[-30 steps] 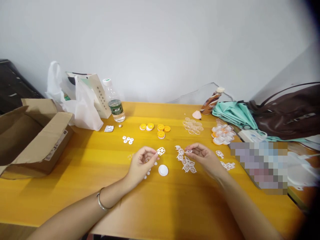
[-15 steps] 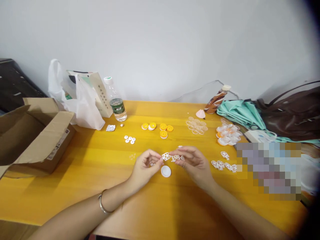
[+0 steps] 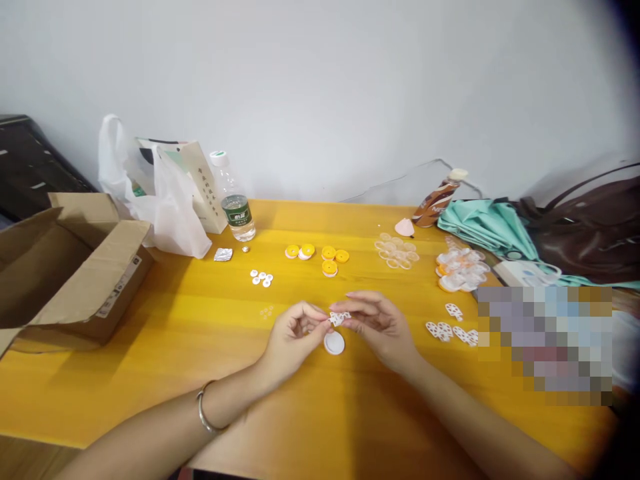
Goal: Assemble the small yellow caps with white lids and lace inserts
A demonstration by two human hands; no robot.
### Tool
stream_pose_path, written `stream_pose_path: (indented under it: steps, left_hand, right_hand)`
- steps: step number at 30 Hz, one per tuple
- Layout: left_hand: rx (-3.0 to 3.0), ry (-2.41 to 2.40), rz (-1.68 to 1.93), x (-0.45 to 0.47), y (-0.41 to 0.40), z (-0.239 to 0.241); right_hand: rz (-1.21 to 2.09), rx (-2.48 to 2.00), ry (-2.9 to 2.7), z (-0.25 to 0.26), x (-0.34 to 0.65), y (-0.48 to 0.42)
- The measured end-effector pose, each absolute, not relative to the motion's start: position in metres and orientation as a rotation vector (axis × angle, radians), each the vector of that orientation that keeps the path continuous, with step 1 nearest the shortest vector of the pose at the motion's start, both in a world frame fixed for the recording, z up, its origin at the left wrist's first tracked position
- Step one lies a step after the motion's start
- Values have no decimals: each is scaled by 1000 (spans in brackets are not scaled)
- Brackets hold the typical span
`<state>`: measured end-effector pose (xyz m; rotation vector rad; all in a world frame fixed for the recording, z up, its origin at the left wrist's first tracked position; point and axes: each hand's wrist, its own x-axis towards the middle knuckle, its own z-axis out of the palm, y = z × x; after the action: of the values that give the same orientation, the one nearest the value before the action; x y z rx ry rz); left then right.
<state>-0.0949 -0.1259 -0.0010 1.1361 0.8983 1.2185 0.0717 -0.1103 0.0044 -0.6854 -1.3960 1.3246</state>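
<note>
My left hand (image 3: 295, 338) pinches the left end of a small white perforated plastic piece (image 3: 340, 319) between thumb and fingertips. On its other side, the fingers and thumb of my right hand (image 3: 384, 328) are closed on the same piece, or on a like one overlapping it; which, I cannot tell. Just below the fingertips, a round white lid-like disc (image 3: 335, 343) lies on the table. Similar white perforated pieces (image 3: 443, 331) lie to the right of my right hand. Beyond my left hand are small white round pieces (image 3: 267, 283) and tiny clear rings (image 3: 267, 311).
Yellow-topped round cases (image 3: 329, 268) sit further back on the table (image 3: 280, 427). Clear rings (image 3: 397, 252) and a pile of clear-and-orange round parts (image 3: 461, 270) lie right. A cardboard box (image 3: 120, 293), water bottle (image 3: 237, 213), brown bottle (image 3: 437, 200) and green umbrella (image 3: 483, 227) stand around.
My hands have drawn closer together. The white perforated pieces, spread in a row between them before, now show as one small bunched shape. The camera view has shifted slightly.
</note>
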Motion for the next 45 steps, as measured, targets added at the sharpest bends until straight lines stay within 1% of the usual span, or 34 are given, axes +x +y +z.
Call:
stream_pose_path:
  steps: [7,19,28,34,45]
  left_hand:
    - [1092,894,1185,-95,-126,6]
    - [1261,811,1270,-96,-124,-4]
    - [1293,834,1285,-97,-124,-5]
    - [1450,842,1314,-98,-124,-8]
    - [1846,899,1301,-104,-123,-10]
  right_hand:
    - [1276,-654,-1517,-2,76,-108]
    - [1370,-750,-1525,3,77,-108]
    - [1237,-832,-1634,0,77,-106]
    - [1180,-891,-1677,4,78,-107]
    - [1287,-917,-1650,6,79,-106]
